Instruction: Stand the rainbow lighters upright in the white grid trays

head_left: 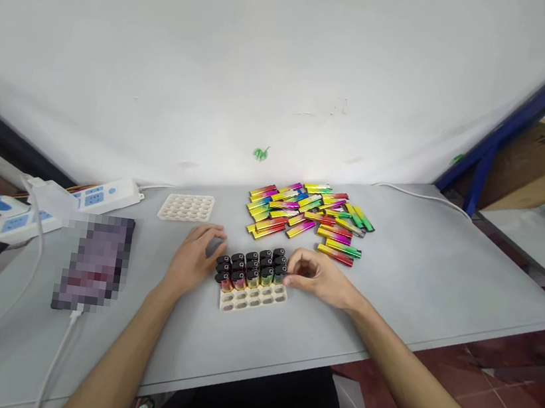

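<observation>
A pale tray with oval holes (253,300) lies on the table in front of me. Several lighters (253,275) with black tops stand upright in its far rows, while the near rows of holes show bare. My left hand (198,254) rests at the tray's left side, fingers curved and thumb apart, holding nothing. At the right end, the curled thumb and fingers of my right hand (311,274) are against a lighter in the last column (280,273); its lower part is partly hidden.
Behind the tray lies a loose pile of shiny multicoloured lighters (301,211). A second holed tray (186,207) sits back left. Power strips (103,195), a blurred-out phone-like object (94,264) and white cables (60,350) occupy the left. Cardboard boxes (534,161) stand beyond the blue frame (480,171).
</observation>
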Available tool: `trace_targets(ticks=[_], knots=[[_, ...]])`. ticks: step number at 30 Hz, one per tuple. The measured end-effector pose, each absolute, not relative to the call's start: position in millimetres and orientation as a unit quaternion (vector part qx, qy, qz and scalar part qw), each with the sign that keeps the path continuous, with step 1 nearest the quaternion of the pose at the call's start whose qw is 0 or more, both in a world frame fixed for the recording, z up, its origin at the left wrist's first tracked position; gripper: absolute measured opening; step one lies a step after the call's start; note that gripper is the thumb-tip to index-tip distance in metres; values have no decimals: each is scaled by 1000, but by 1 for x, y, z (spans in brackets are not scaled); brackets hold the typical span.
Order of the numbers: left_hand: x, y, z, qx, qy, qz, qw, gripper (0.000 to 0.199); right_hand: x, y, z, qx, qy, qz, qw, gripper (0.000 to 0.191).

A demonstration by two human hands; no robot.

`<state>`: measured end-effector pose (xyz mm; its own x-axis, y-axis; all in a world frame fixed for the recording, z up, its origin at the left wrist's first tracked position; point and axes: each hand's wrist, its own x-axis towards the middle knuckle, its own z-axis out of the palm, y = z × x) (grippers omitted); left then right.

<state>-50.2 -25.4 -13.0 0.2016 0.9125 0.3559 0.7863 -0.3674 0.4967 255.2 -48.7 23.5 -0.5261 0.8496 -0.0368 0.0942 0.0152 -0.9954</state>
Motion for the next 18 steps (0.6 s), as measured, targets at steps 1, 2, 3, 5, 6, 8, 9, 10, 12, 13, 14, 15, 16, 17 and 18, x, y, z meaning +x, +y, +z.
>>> trace_targets(ticks=[1, 2, 3, 5, 6, 8, 9, 10, 12, 13, 14, 15, 16, 17, 18], knots=[[-50, -25, -13, 767, 555, 305, 103, 17, 256, -49, 24, -368, -639, 596, 318, 31], [-50, -25, -13, 766, 557, 304, 102, 17, 256, -48, 24, -366, -640, 595, 319, 31], [-50, -25, -13, 766, 558, 303, 100, 17, 256, -48, 23, -364, -642, 593, 322, 31], [-50, -25, -13, 767, 558, 301, 98, 18, 257, -48, 23, -366, -648, 583, 326, 30], [-50, -26, -13, 768, 558, 300, 98, 18, 257, -49, 22, -370, -652, 576, 327, 31], [-50, -26, -14, 769, 555, 300, 97, 17, 257, -49, 21, -386, -659, 557, 327, 33], [-50, -26, -15, 770, 554, 301, 95, 17, 257, -49, 21, -393, -662, 549, 324, 34], [-51, -25, -15, 770, 554, 303, 94, 17, 256, -49, 21, -399, -666, 543, 322, 34], [-51, -25, -15, 769, 554, 306, 92, 16, 256, -50, 21, -403, -671, 536, 316, 35], [-51, -25, -15, 768, 555, 307, 92, 16, 256, -50, 22, -401, -673, 536, 315, 35], [-50, -25, -15, 767, 555, 307, 93, 17, 256, -50, 22, -400, -675, 536, 313, 34], [-50, -25, -14, 766, 556, 307, 95, 17, 256, -50, 23, -400, -675, 535, 313, 34], [-50, -25, -14, 766, 557, 307, 96, 16, 255, -50, 23, -400, -676, 534, 312, 34], [-50, -25, -13, 766, 557, 306, 98, 16, 255, -50, 23, -401, -677, 533, 312, 34], [-49, -25, -12, 766, 557, 305, 99, 16, 255, -50, 23, -402, -678, 531, 310, 34]])
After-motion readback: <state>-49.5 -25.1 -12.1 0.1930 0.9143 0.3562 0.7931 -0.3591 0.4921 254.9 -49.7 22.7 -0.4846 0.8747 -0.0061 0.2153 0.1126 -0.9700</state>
